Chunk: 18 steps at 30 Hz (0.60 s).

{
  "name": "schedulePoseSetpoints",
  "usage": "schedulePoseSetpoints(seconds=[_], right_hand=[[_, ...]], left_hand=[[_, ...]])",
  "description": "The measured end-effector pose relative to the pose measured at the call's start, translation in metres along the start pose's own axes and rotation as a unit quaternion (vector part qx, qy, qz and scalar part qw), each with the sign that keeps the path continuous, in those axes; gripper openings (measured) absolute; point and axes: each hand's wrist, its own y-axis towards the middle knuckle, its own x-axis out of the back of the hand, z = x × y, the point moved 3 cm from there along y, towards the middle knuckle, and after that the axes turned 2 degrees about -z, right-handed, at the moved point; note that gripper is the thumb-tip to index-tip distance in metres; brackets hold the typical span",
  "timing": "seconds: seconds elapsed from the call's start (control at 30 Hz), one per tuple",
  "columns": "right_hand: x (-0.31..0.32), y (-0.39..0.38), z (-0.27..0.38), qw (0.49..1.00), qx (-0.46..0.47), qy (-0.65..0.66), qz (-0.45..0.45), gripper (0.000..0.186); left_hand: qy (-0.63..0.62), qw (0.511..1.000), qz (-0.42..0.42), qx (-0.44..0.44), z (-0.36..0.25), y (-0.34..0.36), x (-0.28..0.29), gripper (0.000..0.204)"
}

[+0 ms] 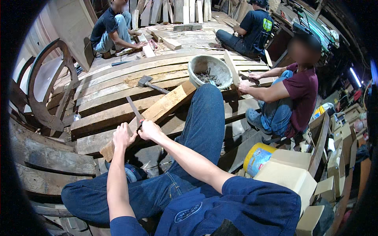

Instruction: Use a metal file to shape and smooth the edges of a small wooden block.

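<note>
A squared wooden beam (171, 103) slants across in front of me, from beside my crossed leg up to the bucket. My right hand (149, 129) is closed round the dark handle of a long, narrow metal blade (134, 108), which points up and away to the left over the beam. Whether it is a saw or a file is too small to tell. My left hand (124, 135) grips the beam close beside the right, thumb toward it; its fingertips are partly hidden. Beyond the beam lies a hammer (145, 82) with its handle toward the beam.
A grey bucket (224, 80) of nails stands past my raised knee. Wooden slats (106, 118) with gaps form the platform. A curved wooden frame (65, 74) leans at left. At right are a yellow tub (252, 155) and cardboard box (291, 175). Three people sit or crouch around, handling wood.
</note>
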Motion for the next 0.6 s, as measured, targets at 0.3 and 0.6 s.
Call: schedulePoseSetpoints(seconds=[0.3,0.6], right_hand=[[0.0006,0.0,0.001,1.0,-0.007,0.008,0.005,0.051],[0.0059,-0.0028,0.0013,1.0,0.004,0.021,0.005,0.051]], left_hand=[[-0.01,0.999,0.044,0.024,0.0032,0.0013,-0.0024,0.052],[-0.012,0.999,0.03,0.021,-0.0018,0.0013,0.0028,0.054]])
